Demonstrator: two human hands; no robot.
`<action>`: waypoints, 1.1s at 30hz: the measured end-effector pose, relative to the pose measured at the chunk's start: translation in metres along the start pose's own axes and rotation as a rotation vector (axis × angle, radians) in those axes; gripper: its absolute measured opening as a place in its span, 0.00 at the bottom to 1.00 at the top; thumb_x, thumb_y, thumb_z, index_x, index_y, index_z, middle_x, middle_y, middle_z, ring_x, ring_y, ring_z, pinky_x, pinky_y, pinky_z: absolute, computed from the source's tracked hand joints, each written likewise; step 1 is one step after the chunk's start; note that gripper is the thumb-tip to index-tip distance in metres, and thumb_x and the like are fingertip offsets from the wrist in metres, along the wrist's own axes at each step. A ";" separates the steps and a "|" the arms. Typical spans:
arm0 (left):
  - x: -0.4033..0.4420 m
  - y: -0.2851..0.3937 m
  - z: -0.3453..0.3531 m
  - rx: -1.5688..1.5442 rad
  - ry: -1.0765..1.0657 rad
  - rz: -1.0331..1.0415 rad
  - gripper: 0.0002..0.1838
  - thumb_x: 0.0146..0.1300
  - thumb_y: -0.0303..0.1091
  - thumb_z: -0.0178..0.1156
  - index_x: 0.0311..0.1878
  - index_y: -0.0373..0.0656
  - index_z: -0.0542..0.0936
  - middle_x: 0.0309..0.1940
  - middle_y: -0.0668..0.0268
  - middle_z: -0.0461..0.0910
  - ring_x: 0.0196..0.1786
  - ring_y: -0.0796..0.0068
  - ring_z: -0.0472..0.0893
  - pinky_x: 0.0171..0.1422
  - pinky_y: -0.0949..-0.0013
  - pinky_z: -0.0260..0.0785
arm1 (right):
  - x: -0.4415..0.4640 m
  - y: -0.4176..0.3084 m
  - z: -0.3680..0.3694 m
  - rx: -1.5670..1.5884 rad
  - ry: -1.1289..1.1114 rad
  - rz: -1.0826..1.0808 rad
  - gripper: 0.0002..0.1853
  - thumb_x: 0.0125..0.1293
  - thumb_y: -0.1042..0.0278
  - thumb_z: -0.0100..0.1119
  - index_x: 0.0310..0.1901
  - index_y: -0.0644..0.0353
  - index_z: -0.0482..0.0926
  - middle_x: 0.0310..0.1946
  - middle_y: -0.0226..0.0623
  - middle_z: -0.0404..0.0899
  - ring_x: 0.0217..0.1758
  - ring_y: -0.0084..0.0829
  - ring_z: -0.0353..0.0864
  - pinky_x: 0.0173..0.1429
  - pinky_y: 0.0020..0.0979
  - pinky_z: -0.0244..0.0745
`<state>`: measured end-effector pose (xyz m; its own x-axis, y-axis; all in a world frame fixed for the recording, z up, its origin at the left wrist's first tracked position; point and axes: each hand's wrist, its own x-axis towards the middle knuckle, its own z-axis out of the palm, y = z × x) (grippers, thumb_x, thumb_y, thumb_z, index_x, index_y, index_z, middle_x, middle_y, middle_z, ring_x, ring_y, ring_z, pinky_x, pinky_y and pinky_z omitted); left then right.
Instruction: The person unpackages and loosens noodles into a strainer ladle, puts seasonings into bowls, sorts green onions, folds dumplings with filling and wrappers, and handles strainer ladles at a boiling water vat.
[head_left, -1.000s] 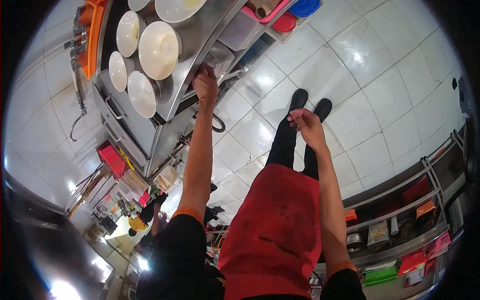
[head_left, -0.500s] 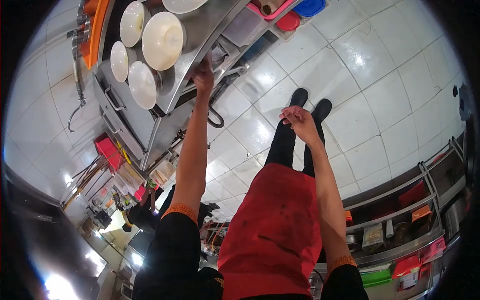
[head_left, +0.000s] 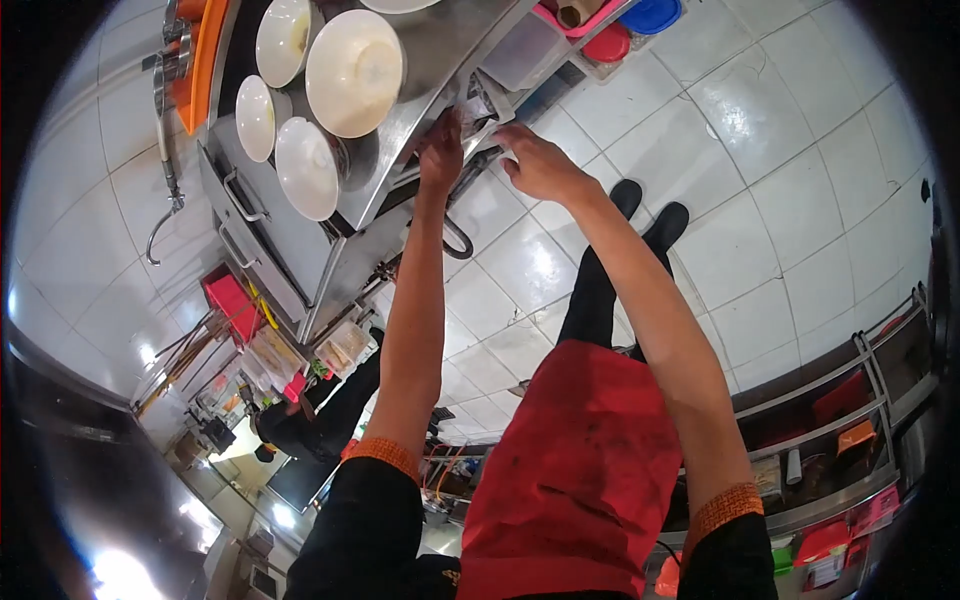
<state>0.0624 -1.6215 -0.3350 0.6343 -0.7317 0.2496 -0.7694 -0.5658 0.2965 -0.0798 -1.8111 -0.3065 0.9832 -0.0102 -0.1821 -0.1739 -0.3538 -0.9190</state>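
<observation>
My left hand (head_left: 441, 152) reaches to the front edge of the steel counter (head_left: 372, 190). Its fingers go in under that edge, partly hidden, so I cannot see whether they grip anything. Beside it, a shelf bin (head_left: 480, 103) holds what looks like clear plastic wrapping. My right hand (head_left: 543, 166) hovers just to the right, its thumb and fingers apart with nothing between them, close to the bin's front. On the counter stand several white bowls, including a large one (head_left: 355, 74) and a smaller tilted one (head_left: 306, 168).
Lidded tubs, one blue (head_left: 650, 15) and one red (head_left: 606, 43), sit beyond the bin. A dark hose (head_left: 458, 238) curves below the counter. Another person (head_left: 310, 425) stands at the lower left. Steel shelves (head_left: 810, 450) with containers line the lower right.
My right hand has swung up and left from above my shoes to the shelf beside my left hand. My left hand stays at the counter edge as the view shifts slightly.
</observation>
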 end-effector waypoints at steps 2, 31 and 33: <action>0.015 0.021 -0.017 -0.148 -0.137 -0.291 0.18 0.75 0.37 0.51 0.57 0.32 0.76 0.53 0.44 0.80 0.53 0.47 0.80 0.59 0.54 0.73 | 0.019 0.003 0.009 0.001 -0.008 0.017 0.24 0.66 0.67 0.55 0.64 0.61 0.71 0.68 0.49 0.66 0.63 0.49 0.75 0.68 0.41 0.72; -0.005 0.001 -0.009 -0.075 -0.216 -0.277 0.22 0.71 0.39 0.52 0.65 0.45 0.74 0.57 0.42 0.78 0.60 0.47 0.79 0.65 0.46 0.68 | 0.060 -0.007 0.029 0.411 0.298 0.113 0.12 0.63 0.83 0.59 0.48 0.66 0.84 0.56 0.47 0.78 0.36 0.35 0.87 0.41 0.32 0.86; -0.020 -0.017 0.014 0.128 -0.062 -0.004 0.24 0.69 0.35 0.53 0.68 0.45 0.71 0.50 0.40 0.81 0.50 0.48 0.84 0.56 0.47 0.75 | 0.056 0.006 0.022 0.578 0.392 0.149 0.11 0.63 0.84 0.59 0.47 0.67 0.84 0.51 0.44 0.80 0.37 0.33 0.87 0.40 0.30 0.86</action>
<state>0.0616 -1.6025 -0.3582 0.6343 -0.7494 0.1901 -0.7729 -0.6095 0.1762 -0.0270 -1.7928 -0.3296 0.8753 -0.3934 -0.2813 -0.2031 0.2287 -0.9521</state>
